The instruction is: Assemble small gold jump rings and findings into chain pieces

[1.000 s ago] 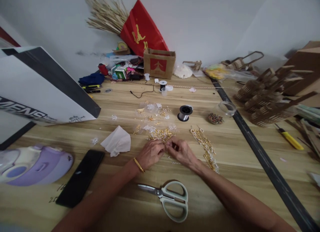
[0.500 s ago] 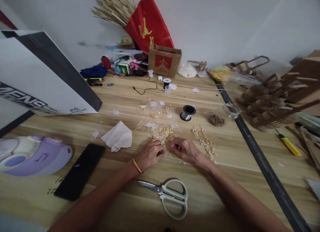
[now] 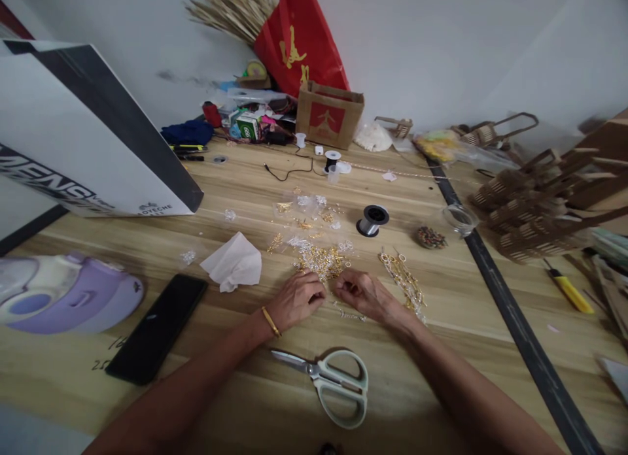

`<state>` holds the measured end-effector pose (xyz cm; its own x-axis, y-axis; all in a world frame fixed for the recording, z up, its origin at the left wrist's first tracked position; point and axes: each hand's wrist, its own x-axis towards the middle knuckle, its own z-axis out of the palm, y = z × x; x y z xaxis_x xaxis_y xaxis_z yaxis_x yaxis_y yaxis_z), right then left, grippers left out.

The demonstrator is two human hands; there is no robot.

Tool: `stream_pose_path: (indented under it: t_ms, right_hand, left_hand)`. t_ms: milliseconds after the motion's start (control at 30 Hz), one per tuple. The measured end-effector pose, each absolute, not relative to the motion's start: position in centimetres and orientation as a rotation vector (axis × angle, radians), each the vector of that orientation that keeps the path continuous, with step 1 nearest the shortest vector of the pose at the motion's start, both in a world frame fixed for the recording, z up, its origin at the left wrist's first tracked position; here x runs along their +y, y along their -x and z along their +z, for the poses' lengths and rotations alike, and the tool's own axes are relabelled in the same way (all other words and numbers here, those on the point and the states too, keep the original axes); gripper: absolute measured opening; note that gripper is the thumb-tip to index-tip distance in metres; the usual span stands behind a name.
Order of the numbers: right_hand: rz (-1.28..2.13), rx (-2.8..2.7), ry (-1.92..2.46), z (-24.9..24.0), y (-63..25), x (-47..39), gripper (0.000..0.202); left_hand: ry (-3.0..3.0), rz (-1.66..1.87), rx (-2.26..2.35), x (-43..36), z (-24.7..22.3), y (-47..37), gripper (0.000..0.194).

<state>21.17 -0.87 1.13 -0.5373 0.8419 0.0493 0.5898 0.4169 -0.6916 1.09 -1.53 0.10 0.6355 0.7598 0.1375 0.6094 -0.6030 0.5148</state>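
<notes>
My left hand (image 3: 300, 298), with a gold bracelet (image 3: 271, 321) at the wrist, rests at the near edge of a pile of gold and silver beads (image 3: 321, 260). Its fingers are curled together; whatever they pinch is too small to make out. Just right of it, my right hand (image 3: 362, 294) is also closed, fingertips pressed together, their contents hidden. A short silver chain (image 3: 351, 316) lies below my right hand. Gold and silver strands (image 3: 405, 280) lie to the right of that hand. Scissors (image 3: 338, 384) with pale handles lie nearer me, blades pointing left.
A wire spool (image 3: 373, 220) and a dish of dark beads (image 3: 432, 236) stand beyond the strands. At left are a white tissue (image 3: 233, 264), a black phone (image 3: 157, 328) and a purple-white device (image 3: 78, 294). Small wooden baskets (image 3: 530, 200) and a yellow-handled tool (image 3: 569, 289) are at right.
The view has shifted slightly, so the background sits a little to the right. Both hands remain in nearly the same place and pose beside the bead pile.
</notes>
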Motion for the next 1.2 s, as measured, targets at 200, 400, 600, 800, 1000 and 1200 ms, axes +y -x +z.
stream_pose_path:
  t_ms: [200,400,600,800,1000,1200]
  right_hand:
    - [0.906,-2.270,1.241,1.01,-21.21,-0.86,0.009]
    - [0.886,-2.287,1.235,0.72,-21.25,-0.76,0.009]
    - [0.871,-2.299,1.237,0.75,-21.16,-0.77,0.010]
    - [0.840,-2.320,1.208,0.69,-21.05,-0.77,0.011]
    - [0.807,-2.336,1.202,0.68,-21.00,-0.79,0.011]
    - [0.796,-2.329,1.223,0.84,-20.93,-0.91,0.011]
  left_hand:
    - [-2.432,0.483,1.069,-1.63,0.15,-1.07,0.009]
    - [-2.446,0.473,1.083,-1.75,0.19,-1.14,0.006]
    - [-2.448,0.471,1.099,-1.83,-0.06,-1.25,0.007]
    - [-2.472,0.490,1.089,-1.81,-0.24,-1.34,0.007]
    - [-2.462,0.478,1.106,-1.79,0.04,-1.49,0.010]
    - [-2.481,0.494,1.105,-1.75,-0.34,-1.52,0.010]
